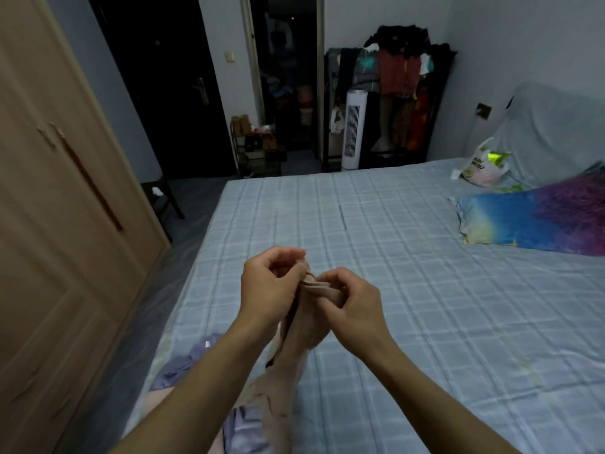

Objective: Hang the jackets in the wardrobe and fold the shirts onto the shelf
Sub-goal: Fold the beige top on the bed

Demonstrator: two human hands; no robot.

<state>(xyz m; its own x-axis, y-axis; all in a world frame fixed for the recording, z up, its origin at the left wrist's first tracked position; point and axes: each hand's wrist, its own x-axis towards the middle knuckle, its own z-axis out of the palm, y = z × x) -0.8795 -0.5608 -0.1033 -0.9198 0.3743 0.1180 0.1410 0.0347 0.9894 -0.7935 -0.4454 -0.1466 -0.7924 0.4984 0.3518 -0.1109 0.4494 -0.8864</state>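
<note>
Fingers (294, 275) of both hands pinch beige garment (294, 342); bag (484, 168) lettering unreadable.

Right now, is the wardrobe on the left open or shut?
Shut. The wardrobe doors lie flush, handles side by side, with no gap showing inside.

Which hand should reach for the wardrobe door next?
Left, probably. The wardrobe stands on the person's left, doors closed, and the left hand is nearer it. Both hands pinch the beige garment over the bed, so the right hand could keep holding it.
</note>
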